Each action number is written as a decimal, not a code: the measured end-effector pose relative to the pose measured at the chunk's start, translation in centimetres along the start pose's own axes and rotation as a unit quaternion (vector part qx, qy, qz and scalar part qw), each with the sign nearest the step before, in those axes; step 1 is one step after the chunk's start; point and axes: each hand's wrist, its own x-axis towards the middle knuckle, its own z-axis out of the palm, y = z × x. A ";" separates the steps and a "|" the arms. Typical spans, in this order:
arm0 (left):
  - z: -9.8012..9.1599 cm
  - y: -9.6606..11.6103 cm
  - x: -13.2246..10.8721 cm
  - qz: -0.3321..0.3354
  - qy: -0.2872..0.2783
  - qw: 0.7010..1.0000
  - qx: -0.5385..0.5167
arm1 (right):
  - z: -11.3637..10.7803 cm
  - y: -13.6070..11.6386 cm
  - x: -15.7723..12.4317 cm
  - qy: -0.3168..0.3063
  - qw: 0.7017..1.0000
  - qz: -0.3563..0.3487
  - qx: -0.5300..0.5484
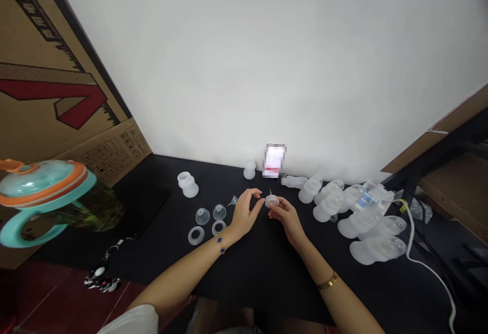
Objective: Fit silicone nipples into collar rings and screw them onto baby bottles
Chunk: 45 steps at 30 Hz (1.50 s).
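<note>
My right hand [288,220] pinches a small white bottle collar [271,201] with a thin clear tip standing up from it. My left hand [244,215] is just left of the collar, thumb and fingers apart, holding nothing. Left of that hand lie two clear dome caps [203,216], two white collar rings [195,235] and a small clear nipple [233,201], partly behind the hand. Beyond these stands an open white bottle [188,184]. Another small white bottle [249,169] is near the wall. Several capped bottles [328,207] lie or stand tilted to my right.
A lit phone [273,161], blurred out, leans on the wall. At left are a large teal-and-orange jug [53,196], a dark flat device [147,212] and keys [102,278]. A white cable [427,264] runs along the right side. A cardboard box [46,120] rises at left.
</note>
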 end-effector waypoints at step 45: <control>0.6 0.0 0.4 0.036 -0.071 0.992 0.101 | -0.2 -0.4 -0.1 -0.020 0.966 -0.082 -0.246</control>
